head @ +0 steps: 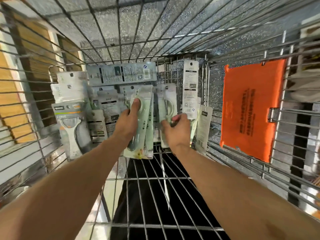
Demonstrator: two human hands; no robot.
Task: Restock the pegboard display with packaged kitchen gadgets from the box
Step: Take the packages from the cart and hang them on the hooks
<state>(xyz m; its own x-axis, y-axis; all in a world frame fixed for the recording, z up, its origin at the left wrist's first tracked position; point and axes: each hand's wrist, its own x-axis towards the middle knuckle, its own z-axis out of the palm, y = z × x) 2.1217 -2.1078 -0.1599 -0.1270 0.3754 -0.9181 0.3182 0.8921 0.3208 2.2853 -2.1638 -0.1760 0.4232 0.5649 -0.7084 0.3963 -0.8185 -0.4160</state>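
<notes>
- Wire cart (173, 178): it fills the view from above, with grid walls on all sides and a grid floor; speckled grey flooring (131, 23) shows through the far wall
- Orange flap (249, 110): it lies flat against the cart's right wall, with dark print on its face that is too blurred to read
- Heap of packaged gadgets (107, 108): they lie at the far end of the cart, overlapping one another; a long pack (121, 73) lies sideways across the back, a narrow pack (190, 90) stands upright against the far grid, and a peeler pack (71, 125) leans at the left edge
- Pale green packs (145, 132): a small stack held upright over the heap, near its middle; how many there are I cannot tell
- Single green pack (167, 101): just right of that stack, with a loop-shaped tool inside
- Left hand (128, 122): it grips the stack, with the thumb pressed on the front and the fingers hidden behind
- Right hand (176, 130): its fingers are curled round the lower part of the single green pack
</notes>
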